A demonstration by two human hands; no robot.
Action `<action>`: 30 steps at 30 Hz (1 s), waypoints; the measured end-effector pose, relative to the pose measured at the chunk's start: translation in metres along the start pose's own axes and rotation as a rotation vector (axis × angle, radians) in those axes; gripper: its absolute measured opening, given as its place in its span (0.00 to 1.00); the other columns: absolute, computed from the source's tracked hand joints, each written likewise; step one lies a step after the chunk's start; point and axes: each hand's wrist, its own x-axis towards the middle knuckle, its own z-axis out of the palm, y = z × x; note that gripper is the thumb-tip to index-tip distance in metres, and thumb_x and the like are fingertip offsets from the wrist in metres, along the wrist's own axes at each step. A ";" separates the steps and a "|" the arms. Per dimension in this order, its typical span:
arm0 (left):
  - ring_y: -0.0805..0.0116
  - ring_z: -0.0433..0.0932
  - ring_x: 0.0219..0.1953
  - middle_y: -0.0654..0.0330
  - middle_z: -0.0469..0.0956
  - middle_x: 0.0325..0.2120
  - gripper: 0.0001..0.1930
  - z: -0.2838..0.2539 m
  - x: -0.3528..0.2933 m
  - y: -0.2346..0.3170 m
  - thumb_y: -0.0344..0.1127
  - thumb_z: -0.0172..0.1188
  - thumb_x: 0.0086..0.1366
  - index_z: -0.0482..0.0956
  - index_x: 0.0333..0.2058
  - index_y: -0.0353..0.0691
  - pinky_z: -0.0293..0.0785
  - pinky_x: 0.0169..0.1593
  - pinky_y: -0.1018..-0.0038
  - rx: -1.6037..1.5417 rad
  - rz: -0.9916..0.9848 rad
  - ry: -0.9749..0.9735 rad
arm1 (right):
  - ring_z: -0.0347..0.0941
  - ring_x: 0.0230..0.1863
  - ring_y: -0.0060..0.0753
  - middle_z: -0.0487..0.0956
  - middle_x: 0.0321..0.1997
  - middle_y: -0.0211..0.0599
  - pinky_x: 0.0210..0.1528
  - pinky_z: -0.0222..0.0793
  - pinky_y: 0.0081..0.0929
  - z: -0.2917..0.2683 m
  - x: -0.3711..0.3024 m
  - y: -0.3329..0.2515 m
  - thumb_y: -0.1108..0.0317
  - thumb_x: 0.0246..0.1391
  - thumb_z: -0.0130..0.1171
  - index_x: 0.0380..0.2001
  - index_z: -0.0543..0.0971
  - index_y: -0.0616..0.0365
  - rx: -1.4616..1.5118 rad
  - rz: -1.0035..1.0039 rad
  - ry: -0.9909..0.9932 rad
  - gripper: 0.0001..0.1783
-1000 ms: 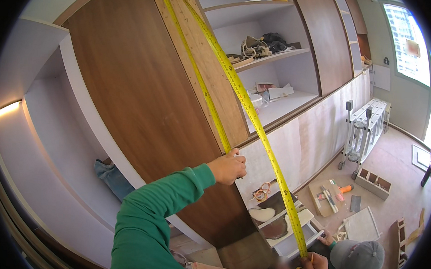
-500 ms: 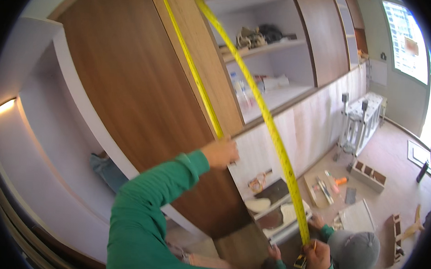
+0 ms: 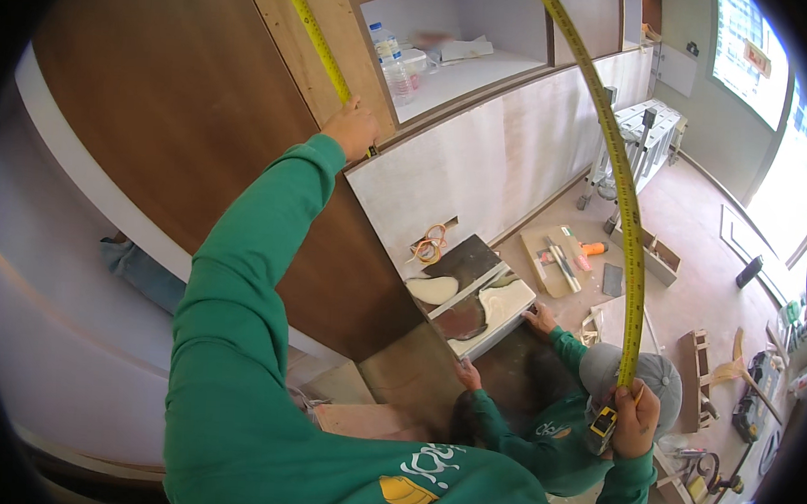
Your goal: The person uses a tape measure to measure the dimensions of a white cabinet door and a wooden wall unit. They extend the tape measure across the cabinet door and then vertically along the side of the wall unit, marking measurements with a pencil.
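Note:
A yellow tape measure (image 3: 628, 186) is drawn out in a long loop that leaves the top of the view. Its black and yellow case (image 3: 603, 422) hangs at my right hand (image 3: 635, 419), which is closed round the blade low on the right. My left hand (image 3: 353, 131), arm stretched forward, pinches the other stretch of blade near its end. That stretch lies along the light wood edge panel (image 3: 342, 25) of a tall brown cabinet (image 3: 174, 103). The fingers sit at the panel's lower end; the tip of the blade is mostly hidden.
Below me a co-worker in a grey cap (image 3: 661, 380) has both hands on a low cabinet unit (image 3: 501, 307). Bottles (image 3: 395, 69) stand in the open shelf. An orange tool (image 3: 592, 249), a silver folded ladder (image 3: 651, 137) and wood pieces (image 3: 693, 377) are on the floor.
My view has tilted downward and shifted, so the cabinet and both hands appear higher in it. Both hands keep hold of the tape. The co-worker and the low unit show more fully.

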 end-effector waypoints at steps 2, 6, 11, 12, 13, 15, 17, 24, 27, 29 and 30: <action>0.64 0.72 0.54 0.65 0.81 0.38 0.11 0.008 0.022 -0.002 0.32 0.58 0.58 0.86 0.37 0.55 0.49 0.70 0.51 0.068 -0.040 -0.017 | 0.68 0.25 0.19 0.75 0.23 0.30 0.29 0.64 0.19 -0.001 -0.003 -0.007 0.68 0.61 0.50 0.28 0.76 0.64 0.017 0.050 0.040 0.11; 0.64 0.72 0.52 0.64 0.81 0.34 0.05 0.034 0.059 -0.011 0.39 0.62 0.59 0.87 0.32 0.53 0.48 0.69 0.52 0.004 -0.029 0.148 | 0.68 0.26 0.19 0.75 0.24 0.31 0.29 0.64 0.20 0.000 -0.010 -0.016 0.68 0.61 0.51 0.28 0.76 0.65 0.005 0.092 0.073 0.12; 0.63 0.68 0.58 0.65 0.81 0.40 0.08 0.083 0.093 -0.027 0.38 0.61 0.59 0.87 0.35 0.54 0.47 0.70 0.54 -0.041 -0.108 0.193 | 0.68 0.24 0.20 0.75 0.23 0.32 0.28 0.64 0.20 0.007 -0.012 -0.022 0.68 0.61 0.50 0.27 0.75 0.66 0.013 0.100 0.100 0.12; 0.63 0.67 0.59 0.66 0.81 0.41 0.08 0.087 0.099 -0.025 0.37 0.60 0.60 0.87 0.36 0.54 0.47 0.70 0.54 -0.041 -0.125 0.194 | 0.69 0.23 0.20 0.75 0.23 0.32 0.28 0.64 0.20 0.010 -0.012 -0.024 0.68 0.61 0.50 0.27 0.75 0.66 0.025 0.105 0.111 0.12; 0.62 0.67 0.59 0.65 0.81 0.41 0.09 0.090 0.105 -0.023 0.37 0.60 0.60 0.87 0.36 0.54 0.47 0.70 0.54 -0.014 -0.117 0.156 | 0.69 0.23 0.21 0.75 0.23 0.32 0.27 0.65 0.20 0.011 -0.012 -0.025 0.68 0.61 0.50 0.27 0.75 0.66 0.028 0.108 0.124 0.12; 0.61 0.66 0.59 0.64 0.81 0.42 0.10 0.086 0.113 -0.019 0.36 0.59 0.60 0.87 0.38 0.54 0.47 0.70 0.54 0.049 -0.094 0.081 | 0.71 0.22 0.22 0.75 0.22 0.33 0.27 0.65 0.20 0.016 -0.012 -0.026 0.68 0.61 0.50 0.27 0.75 0.66 0.043 0.115 0.151 0.13; 0.61 0.64 0.62 0.63 0.79 0.47 0.12 0.084 0.117 -0.015 0.35 0.55 0.62 0.87 0.38 0.52 0.47 0.71 0.55 0.038 -0.088 0.026 | 0.71 0.22 0.23 0.75 0.22 0.34 0.27 0.66 0.21 0.021 -0.011 -0.031 0.68 0.61 0.49 0.27 0.75 0.66 0.053 0.129 0.152 0.13; 0.62 0.60 0.65 0.64 0.73 0.53 0.13 0.089 0.124 -0.016 0.36 0.53 0.64 0.87 0.39 0.51 0.47 0.71 0.55 0.013 -0.042 0.044 | 0.72 0.23 0.25 0.76 0.22 0.35 0.27 0.67 0.21 0.032 -0.005 -0.034 0.66 0.61 0.50 0.28 0.75 0.66 0.034 0.146 0.132 0.13; 0.61 0.59 0.64 0.62 0.72 0.49 0.12 0.098 0.130 -0.017 0.35 0.57 0.62 0.87 0.41 0.51 0.44 0.71 0.53 0.009 -0.017 0.090 | 0.73 0.23 0.25 0.76 0.23 0.35 0.27 0.68 0.21 0.039 -0.002 -0.037 0.66 0.61 0.50 0.28 0.75 0.65 0.065 0.166 0.153 0.13; 0.60 0.60 0.64 0.61 0.72 0.49 0.12 0.102 0.133 -0.019 0.35 0.57 0.61 0.86 0.42 0.51 0.44 0.71 0.53 -0.010 0.003 0.122 | 0.73 0.23 0.25 0.76 0.23 0.35 0.27 0.68 0.22 0.041 0.001 -0.039 0.66 0.61 0.51 0.29 0.75 0.65 0.070 0.172 0.140 0.13; 0.60 0.60 0.64 0.61 0.72 0.49 0.13 0.104 0.133 -0.020 0.35 0.57 0.61 0.86 0.42 0.51 0.44 0.71 0.53 -0.019 0.012 0.138 | 0.73 0.23 0.25 0.76 0.23 0.35 0.27 0.68 0.22 0.042 0.002 -0.041 0.66 0.61 0.51 0.29 0.75 0.65 0.072 0.175 0.134 0.13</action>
